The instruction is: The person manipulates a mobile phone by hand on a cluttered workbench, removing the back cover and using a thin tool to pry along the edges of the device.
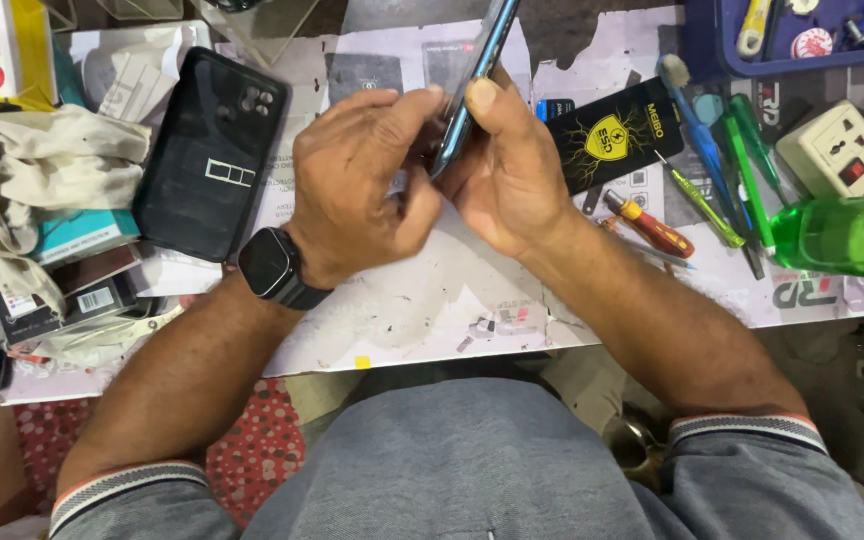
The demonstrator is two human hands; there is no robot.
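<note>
I hold a slim blue smartphone (480,60) edge-on above the white work mat (422,310), its top tilted away from me. My right hand (512,170) grips its right side with the thumb pressed on the edge. My left hand (357,185), with a black smartwatch (270,265) on the wrist, pinches the phone's lower left edge with fingertips. The phone's lower end is hidden between my hands.
A black phone case (210,155) lies left of my hands. Screwdrivers (652,228), a brush and green-handled tools (742,170) lie at right, beside a black packet (612,135), a green bottle (847,235) and a white socket adapter (840,150). Cloth and boxes (42,170) pile up at left.
</note>
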